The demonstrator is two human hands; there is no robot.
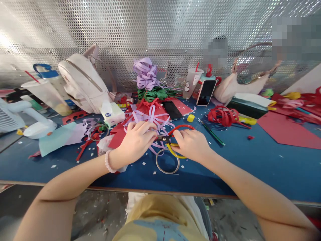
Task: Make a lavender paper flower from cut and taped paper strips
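Observation:
My right hand (192, 143) grips a pair of scissors (164, 138) with one red and one yellow handle loop. The handles are spread apart, and the blades point left towards my left hand (140, 139). That hand is closed, its fingers pinching around looped purple paper strips (152, 115); the fingertips and the scissor tips meet there, so the exact contact is hidden. Just below the scissors a thin roll of tape (157, 164) lies on the blue table (200, 180). Left of my left wrist is a crumpled white wrapper (102, 145).
Behind are bunched purple strips (145, 72), green strips (152, 94) and a dark phone (172, 109). To the right lie a green pen (213, 132), a red strip bundle (223, 115) and a propped phone (206, 92). A tissue pack (112, 113) and a fan (37, 129) stand left.

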